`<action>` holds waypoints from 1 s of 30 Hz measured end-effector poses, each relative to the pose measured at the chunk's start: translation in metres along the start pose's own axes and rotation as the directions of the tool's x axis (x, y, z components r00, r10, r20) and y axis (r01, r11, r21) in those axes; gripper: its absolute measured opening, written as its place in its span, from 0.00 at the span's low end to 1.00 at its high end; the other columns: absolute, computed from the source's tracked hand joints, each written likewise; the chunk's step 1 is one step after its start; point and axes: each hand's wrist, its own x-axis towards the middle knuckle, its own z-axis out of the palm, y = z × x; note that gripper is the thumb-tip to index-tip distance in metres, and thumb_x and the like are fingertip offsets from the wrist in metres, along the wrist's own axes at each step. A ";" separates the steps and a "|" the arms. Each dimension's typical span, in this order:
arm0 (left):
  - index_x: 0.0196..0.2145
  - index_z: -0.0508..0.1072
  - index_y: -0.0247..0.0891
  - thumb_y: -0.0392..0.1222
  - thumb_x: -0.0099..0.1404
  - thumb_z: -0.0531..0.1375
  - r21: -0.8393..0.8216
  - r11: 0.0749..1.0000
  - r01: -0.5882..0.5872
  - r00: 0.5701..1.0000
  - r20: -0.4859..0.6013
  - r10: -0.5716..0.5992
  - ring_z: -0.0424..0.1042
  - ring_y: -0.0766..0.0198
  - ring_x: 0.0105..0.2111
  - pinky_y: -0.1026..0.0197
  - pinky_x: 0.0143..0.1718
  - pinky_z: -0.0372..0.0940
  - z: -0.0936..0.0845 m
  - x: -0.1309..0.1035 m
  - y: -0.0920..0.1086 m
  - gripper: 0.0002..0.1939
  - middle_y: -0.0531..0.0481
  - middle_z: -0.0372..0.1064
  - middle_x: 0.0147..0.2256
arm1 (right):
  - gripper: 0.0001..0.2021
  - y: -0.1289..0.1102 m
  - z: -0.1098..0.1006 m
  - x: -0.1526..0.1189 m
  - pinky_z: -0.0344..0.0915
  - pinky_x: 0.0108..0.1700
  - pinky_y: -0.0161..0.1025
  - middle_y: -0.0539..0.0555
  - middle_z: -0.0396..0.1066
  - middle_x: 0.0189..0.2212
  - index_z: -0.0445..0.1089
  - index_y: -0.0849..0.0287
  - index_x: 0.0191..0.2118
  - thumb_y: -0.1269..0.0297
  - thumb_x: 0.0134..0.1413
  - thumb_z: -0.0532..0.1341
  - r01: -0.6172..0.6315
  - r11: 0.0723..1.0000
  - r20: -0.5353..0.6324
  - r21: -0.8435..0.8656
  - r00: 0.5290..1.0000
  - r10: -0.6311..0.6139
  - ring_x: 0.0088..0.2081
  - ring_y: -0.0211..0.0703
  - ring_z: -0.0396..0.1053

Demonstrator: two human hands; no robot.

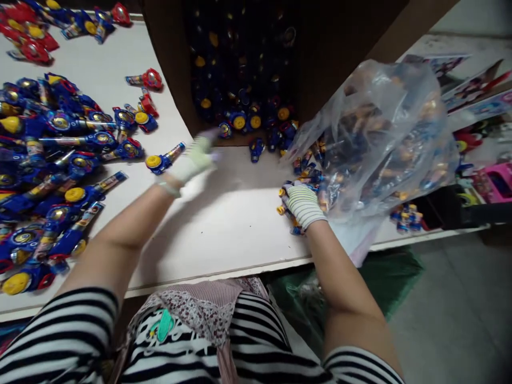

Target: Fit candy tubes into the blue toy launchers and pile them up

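Observation:
My left hand [197, 158], in a pale glove and blurred, is over the white table with its fingers apart and nothing in them. Just left of it lies a blue toy with a yellow disc [153, 161] and a clear tube. My right hand [302, 202], in a striped glove, is on small yellow-capped tubes [308, 173] beside a clear plastic bag [384, 128]; its fingertips are partly hidden among them. Ahead, an open cardboard box [168, 64] on its side holds many blue toys, and a small blue toy [256, 149] sits at its mouth.
A large pile of blue toys [60, 122] covers the table's left side, with red toys [34, 40] behind. At the right are flat printed cards [468, 90] and a pink item [498, 181]. The white table's front edge [224, 272] runs before my body.

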 end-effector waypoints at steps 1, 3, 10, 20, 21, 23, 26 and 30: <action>0.54 0.74 0.31 0.36 0.52 0.73 0.072 0.997 0.033 0.994 0.101 -0.040 0.61 0.41 0.64 0.40 0.69 0.50 0.032 0.020 -0.003 0.31 0.38 0.65 0.59 | 0.17 -0.005 0.000 0.000 0.66 0.46 0.48 0.69 0.71 0.50 0.76 0.63 0.52 0.68 0.58 0.61 0.006 1.000 -0.010 -0.018 1.000 -0.006 0.48 0.59 0.71; 0.52 0.74 0.28 0.28 0.46 0.72 0.130 0.989 0.075 0.983 0.157 -0.095 0.54 0.35 0.67 0.38 0.71 0.44 0.093 0.059 -0.006 0.33 0.33 0.62 0.61 | 0.16 -0.016 0.004 -0.002 0.65 0.50 0.51 0.70 0.71 0.50 0.77 0.64 0.50 0.67 0.57 0.62 0.034 0.999 -0.053 -0.013 0.998 -0.034 0.50 0.61 0.69; 0.35 0.71 0.34 0.20 0.37 0.69 -0.041 0.942 0.332 0.943 0.028 -0.331 0.71 0.38 0.52 0.34 0.61 0.60 0.136 0.065 -0.021 0.26 0.40 0.71 0.41 | 0.19 -0.050 0.043 -0.028 0.70 0.52 0.49 0.62 0.77 0.47 0.71 0.59 0.56 0.58 0.63 0.56 0.237 0.776 -0.268 0.585 0.959 -0.091 0.47 0.52 0.74; 0.55 0.67 0.40 0.46 0.57 0.71 -0.548 0.826 0.134 0.939 -0.197 -0.283 0.73 0.63 0.41 0.61 0.47 0.69 0.064 -0.084 -0.010 0.31 0.46 0.71 0.45 | 0.17 -0.121 0.045 -0.016 0.69 0.49 0.45 0.61 0.77 0.45 0.72 0.58 0.50 0.54 0.64 0.55 0.283 0.685 -0.257 0.671 0.956 -0.143 0.45 0.51 0.74; 0.55 0.69 0.40 0.46 0.57 0.71 -0.495 0.860 0.122 0.942 -0.216 -0.258 0.72 0.61 0.43 0.61 0.49 0.68 0.062 -0.089 -0.009 0.30 0.46 0.71 0.46 | 0.17 -0.124 0.043 -0.018 0.69 0.49 0.45 0.61 0.77 0.45 0.72 0.58 0.50 0.54 0.65 0.54 0.289 0.700 -0.266 0.653 0.953 -0.145 0.45 0.51 0.74; 0.54 0.71 0.40 0.47 0.58 0.71 -0.404 0.908 0.107 0.950 -0.227 -0.213 0.71 0.59 0.46 0.59 0.52 0.67 0.058 -0.094 -0.010 0.28 0.46 0.70 0.47 | 0.18 -0.127 0.040 -0.025 0.68 0.49 0.45 0.61 0.77 0.45 0.72 0.59 0.51 0.54 0.66 0.53 0.299 0.728 -0.287 0.617 0.947 -0.145 0.45 0.52 0.74; 0.53 0.73 0.40 0.48 0.57 0.72 -0.326 0.940 0.103 0.970 -0.176 -0.168 0.71 0.57 0.47 0.57 0.53 0.66 0.052 -0.097 -0.010 0.27 0.45 0.70 0.47 | 0.19 -0.125 0.037 -0.037 0.67 0.52 0.47 0.62 0.76 0.48 0.72 0.60 0.53 0.55 0.67 0.53 0.318 0.777 -0.322 0.543 0.934 -0.157 0.48 0.53 0.73; 0.54 0.72 0.40 0.47 0.58 0.71 -0.335 0.935 0.112 0.976 -0.137 -0.166 0.71 0.59 0.43 0.58 0.49 0.67 0.051 -0.103 -0.003 0.27 0.46 0.70 0.46 | 0.20 -0.129 0.029 -0.047 0.66 0.52 0.48 0.63 0.76 0.49 0.72 0.60 0.55 0.55 0.68 0.52 0.325 0.835 -0.326 0.444 0.927 -0.187 0.49 0.54 0.73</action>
